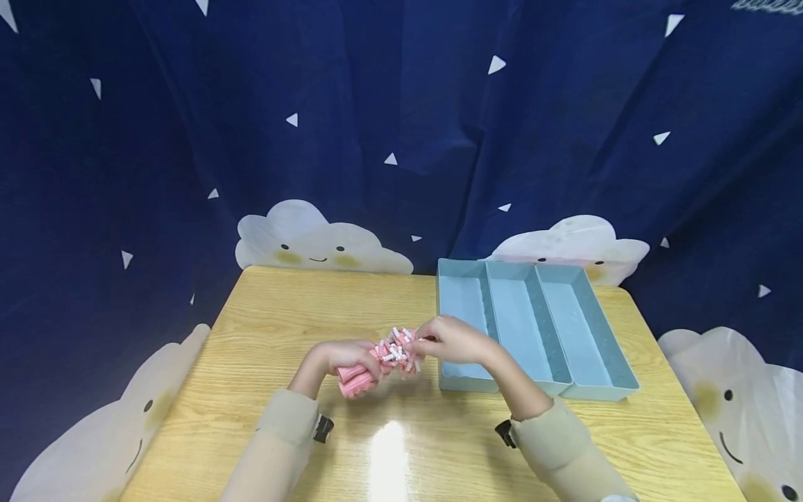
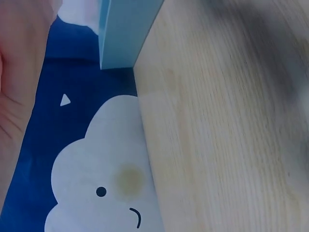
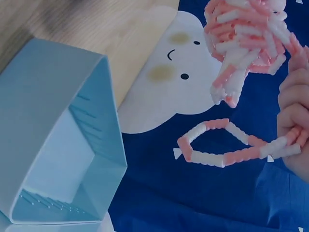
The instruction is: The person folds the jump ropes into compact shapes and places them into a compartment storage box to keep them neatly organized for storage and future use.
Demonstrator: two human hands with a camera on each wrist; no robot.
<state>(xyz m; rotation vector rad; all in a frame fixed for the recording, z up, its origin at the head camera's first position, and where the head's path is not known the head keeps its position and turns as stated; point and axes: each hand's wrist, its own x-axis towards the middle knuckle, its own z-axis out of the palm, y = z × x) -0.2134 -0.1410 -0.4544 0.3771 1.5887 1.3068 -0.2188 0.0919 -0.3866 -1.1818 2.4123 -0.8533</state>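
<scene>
Pink-and-white rope of short plastic tubes [image 1: 395, 352], gathered in a thick bundle, is held between the two hands, over the table and to the left of the tray. As for writing, we see one pale looped mark [image 1: 768, 5] at the upper right corner of the curtain, and we cannot tell whether it is letters. The left hand [image 1: 351, 354] has its fingers curled around the smooth, thick pink end pieces [image 1: 354, 380]. The right hand [image 1: 454, 338] pinches the rope at the other end of the bundle; from it (the right wrist view shows this best) one bent loop [image 3: 207, 159] stands apart, its tubes ridged and slightly glossy. Just beside this hand is a light blue plastic tray [image 1: 517, 307] with three long rectangular compartments, and small raised ridges mark its inner walls. Under everything we find a rectangular table [image 1: 301, 307] with yellowish wood grain. Behind hangs a dark blue curtain [image 1: 351, 104], printed with white triangles [image 1: 496, 65] and smiling clouds [image 1: 314, 237].
</scene>
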